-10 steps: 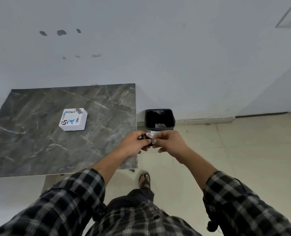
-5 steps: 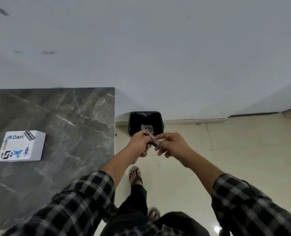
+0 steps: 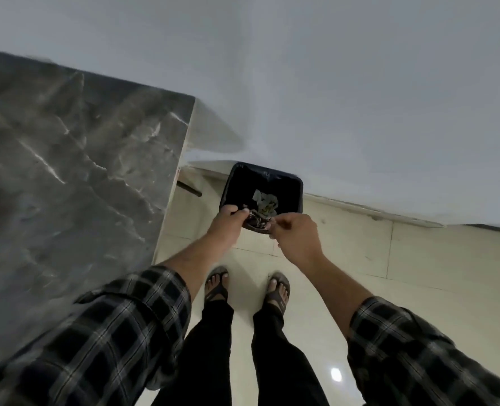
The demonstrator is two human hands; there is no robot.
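Observation:
A small dark crumpled wrapper (image 3: 256, 221) hangs between my two hands, right over the near rim of a black bin (image 3: 297, 190) that stands on the floor by the wall. My left hand (image 3: 228, 219) pinches the wrapper's left side. Its right side is pinched by my right hand (image 3: 294, 234). Pale crumpled scraps (image 3: 265, 202) lie inside the bin.
A dark marble table (image 3: 76, 177) fills the left side, its corner close to the bin. My feet in sandals (image 3: 216, 288) stand on the cream tiled floor (image 3: 389, 265) just before the bin. A white wall rises behind.
I have stepped up to the bin and look down steeply. Both hands have moved forward with the wrapper to the bin's near rim. The white box has left the view.

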